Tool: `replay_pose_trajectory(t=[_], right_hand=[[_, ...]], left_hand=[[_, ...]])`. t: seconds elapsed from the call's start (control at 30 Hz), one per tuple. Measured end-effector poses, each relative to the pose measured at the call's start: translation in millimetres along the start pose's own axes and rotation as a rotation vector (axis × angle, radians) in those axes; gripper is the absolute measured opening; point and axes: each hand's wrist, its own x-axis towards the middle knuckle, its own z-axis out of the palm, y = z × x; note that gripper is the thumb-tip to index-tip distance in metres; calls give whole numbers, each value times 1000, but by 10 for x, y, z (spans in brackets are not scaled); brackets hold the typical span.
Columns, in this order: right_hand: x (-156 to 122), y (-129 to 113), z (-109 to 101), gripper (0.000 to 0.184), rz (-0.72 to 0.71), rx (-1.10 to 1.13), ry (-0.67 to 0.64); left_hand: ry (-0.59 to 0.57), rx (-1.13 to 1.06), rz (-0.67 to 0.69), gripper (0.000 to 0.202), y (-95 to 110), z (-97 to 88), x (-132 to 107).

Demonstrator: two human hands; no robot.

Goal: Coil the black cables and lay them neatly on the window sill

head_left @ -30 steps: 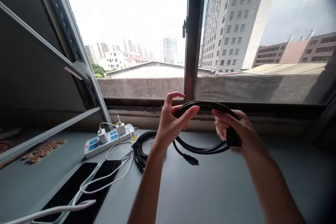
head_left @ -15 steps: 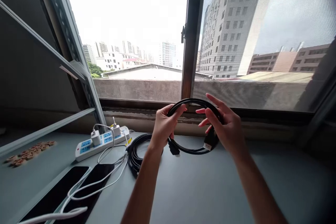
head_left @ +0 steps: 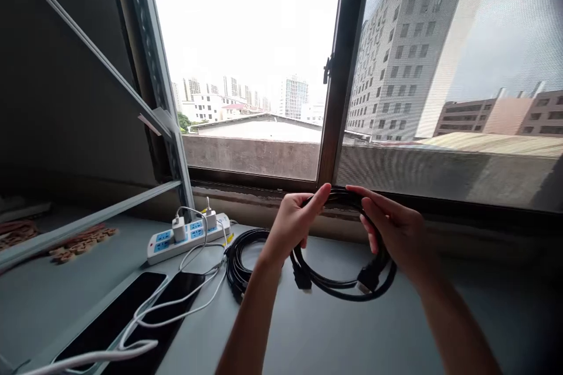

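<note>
The left hand (head_left: 292,225) is closed around the left side of a black cable (head_left: 343,292), in the middle of the frame. One finger lies stretched out along the top of the loop. The right hand (head_left: 396,231) is curled around the right side of the same loop, with its fingers bent over the top. Both hands hold the cable up in the air, just in front of the window frame (head_left: 341,70) and above the grey table (head_left: 352,340).

The winding looks almost done. The cable already makes a round ring of a few turns. One plug (head_left: 302,277) hangs loose at the lower left of the ring, and the other plug (head_left: 366,278) hangs at the lower right. Nothing is tied around the ring, and it does not lie on the table.

Left of the hands, a second black coil (head_left: 240,258) lies flat on the table. Further left sits a white power strip (head_left: 189,237) with white cords (head_left: 185,299) running down to two dark phones (head_left: 114,319) at the lower left.
</note>
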Motion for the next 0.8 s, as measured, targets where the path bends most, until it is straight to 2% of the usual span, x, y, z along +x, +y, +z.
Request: replay_pose_trajectory(t=[0.1,0.2,0.27,0.43,0.57,0.73,0.8], right_hand=[[3,34,22,38,-72,-192,62],[-16,31,60,54,-216,-555,163],[-31,30,93,58,-272,-718,156],[-10,115,132,57,-287,-789,116],[43,229,98,61,-220,-768,53],[109,403,143,61,68,-1014,-59],[127,469,204,61,123,-1075,-66]], left_hand=[[-11,-136,-72,52,-51,-4,71],[74,-314,-93,53,-74,2,119],[109,-410,-102,54,-53,11,113],[81,-443,-61,50,26,30,37],[49,-344,-60,38,-84,-13,108],[9,-247,-175,15,-362,-39,319],[28,-225,-193,13,-429,-12,369]])
